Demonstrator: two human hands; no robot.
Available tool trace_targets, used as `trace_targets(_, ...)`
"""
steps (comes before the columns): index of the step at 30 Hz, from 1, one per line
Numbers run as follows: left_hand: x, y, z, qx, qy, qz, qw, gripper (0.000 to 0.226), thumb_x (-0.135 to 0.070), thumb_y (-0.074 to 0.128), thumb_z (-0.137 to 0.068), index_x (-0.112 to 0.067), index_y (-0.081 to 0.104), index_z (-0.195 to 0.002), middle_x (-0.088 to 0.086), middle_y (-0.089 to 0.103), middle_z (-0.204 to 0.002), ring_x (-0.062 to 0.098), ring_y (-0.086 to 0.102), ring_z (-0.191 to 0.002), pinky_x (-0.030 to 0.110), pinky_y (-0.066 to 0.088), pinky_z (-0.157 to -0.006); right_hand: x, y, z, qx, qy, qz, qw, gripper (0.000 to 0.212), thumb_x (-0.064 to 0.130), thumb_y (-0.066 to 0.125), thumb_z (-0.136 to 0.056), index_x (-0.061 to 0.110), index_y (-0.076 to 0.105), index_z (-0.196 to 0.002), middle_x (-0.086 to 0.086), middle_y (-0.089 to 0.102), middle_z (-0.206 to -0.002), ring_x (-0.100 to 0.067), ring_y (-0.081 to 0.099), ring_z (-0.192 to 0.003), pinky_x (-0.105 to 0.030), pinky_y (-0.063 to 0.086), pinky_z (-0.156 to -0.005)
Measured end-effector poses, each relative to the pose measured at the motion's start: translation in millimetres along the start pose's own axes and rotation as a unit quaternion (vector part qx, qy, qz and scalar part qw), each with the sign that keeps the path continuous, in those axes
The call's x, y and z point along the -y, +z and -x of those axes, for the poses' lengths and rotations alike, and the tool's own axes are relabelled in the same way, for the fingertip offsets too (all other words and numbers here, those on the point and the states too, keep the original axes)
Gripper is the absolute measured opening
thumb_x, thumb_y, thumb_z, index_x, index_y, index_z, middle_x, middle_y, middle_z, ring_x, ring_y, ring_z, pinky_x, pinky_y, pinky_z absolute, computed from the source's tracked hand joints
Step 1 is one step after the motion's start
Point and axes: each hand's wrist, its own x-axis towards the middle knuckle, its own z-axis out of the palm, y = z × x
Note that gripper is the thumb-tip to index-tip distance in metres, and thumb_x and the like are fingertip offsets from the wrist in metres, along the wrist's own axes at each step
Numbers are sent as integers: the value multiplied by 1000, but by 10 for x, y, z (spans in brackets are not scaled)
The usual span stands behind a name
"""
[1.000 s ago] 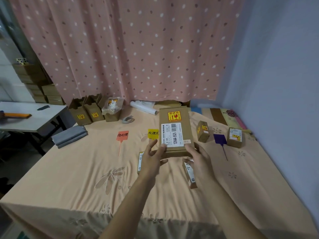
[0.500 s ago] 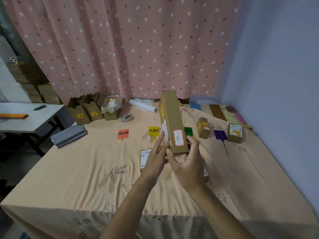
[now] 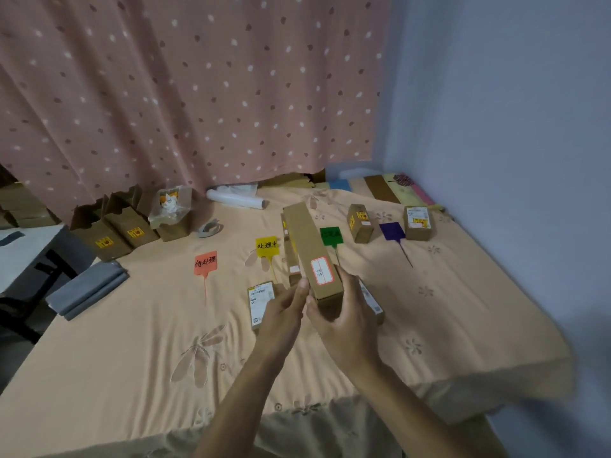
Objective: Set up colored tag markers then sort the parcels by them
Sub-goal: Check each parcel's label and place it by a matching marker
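Observation:
Both hands hold a long brown cardboard parcel (image 3: 309,252) on its edge above the bed, a red-bordered white sticker on its upward side. My left hand (image 3: 284,312) touches its near left side with the fingertips; my right hand (image 3: 344,317) grips its near end. Four tag markers lie in a row on the sheet: orange (image 3: 205,263), yellow (image 3: 267,247), green (image 3: 331,236) and purple (image 3: 392,231). A small parcel (image 3: 360,223) stands beside the green tag and another (image 3: 418,223) beside the purple one. Two flat labelled parcels (image 3: 260,300) (image 3: 372,300) lie under my hands.
Open brown boxes (image 3: 109,233) and a clear bag stand at the back left by the pink curtain (image 3: 198,94). A white roll (image 3: 234,201) and a tape piece (image 3: 210,228) lie behind the tags. Folded grey cloth (image 3: 87,290) lies at the left bed edge; a wall is on the right.
The parcel was turned from label-up onto its edge and lowered toward the sheet. My right hand shifted round to its near end. The view tilted down.

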Motion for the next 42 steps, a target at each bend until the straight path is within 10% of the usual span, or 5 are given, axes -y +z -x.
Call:
trace_targets(11,122,1315,-465,62,-85,43,994,35,-46,48,-104,-27,77,-112,1,81,-103,16,77,-96,18,60,-68,-1160,-698,-408,3,55,79,995,68,53,67,-85,22,51,-143,4,58,-133,-8,59,-118,-9,49,-82)
trace_targets(16,140,2144,-920,92,-106,24,990,31,-56,55,-97,-40,75,-114,-5,80,-104,19,74,-103,39,60,-95,-1976,-1144,-827,18,122,78,989,68,32,81,-85,22,51,-145,2,56,-131,-14,65,-112,-24,58,-82)
trace_targets(21,293,2968,-1443,115,-94,-5,989,20,-57,59,-94,-69,63,-109,-28,75,-105,-9,69,-99,18,56,-87,-2793,-1475,-1221,43,153,103,982,75,27,83,-84,25,46,-149,0,56,-130,-15,67,-108,-21,58,-80)
trace_targets(30,630,3759,-2061,115,-149,-45,981,49,-34,54,-104,-37,44,-152,-7,66,-134,14,60,-125,38,48,-111,-3772,-1638,-1601,89,229,97,964,68,25,79,-88,32,45,-147,15,58,-120,-1,62,-105,4,42,-68)
trace_targets(42,902,3940,-2500,113,-167,-49,978,50,-22,51,-106,-33,40,-154,-5,52,-151,17,48,-139,35,44,-114,-4175,-1476,-1847,137,265,108,948,77,29,71,-93,28,31,-158,6,56,-148,-15,58,-132,-33,53,-102)
